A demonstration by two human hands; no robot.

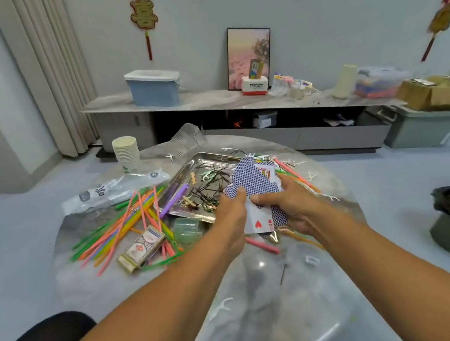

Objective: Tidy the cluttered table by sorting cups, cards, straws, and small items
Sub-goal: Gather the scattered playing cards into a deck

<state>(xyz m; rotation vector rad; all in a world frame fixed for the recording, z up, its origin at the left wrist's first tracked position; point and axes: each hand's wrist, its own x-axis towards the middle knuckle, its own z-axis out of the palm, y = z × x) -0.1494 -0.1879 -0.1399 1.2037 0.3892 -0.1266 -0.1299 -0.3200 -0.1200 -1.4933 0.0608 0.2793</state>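
Observation:
A loose bunch of playing cards with blue patterned backs is held between both hands above the round table. My left hand pinches the cards' left edge, and my right hand grips them from the right, a red hearts card showing below. A metal tray behind holds hairpins and small items. Coloured straws lie scattered at the left, around a card box. A stack of paper cups stands at the table's far left edge.
A clear plastic bag lies near the cups, and a small clear cup lies on its side by the tray. White floss picks are strewn on the table. A low cabinet with boxes runs along the wall.

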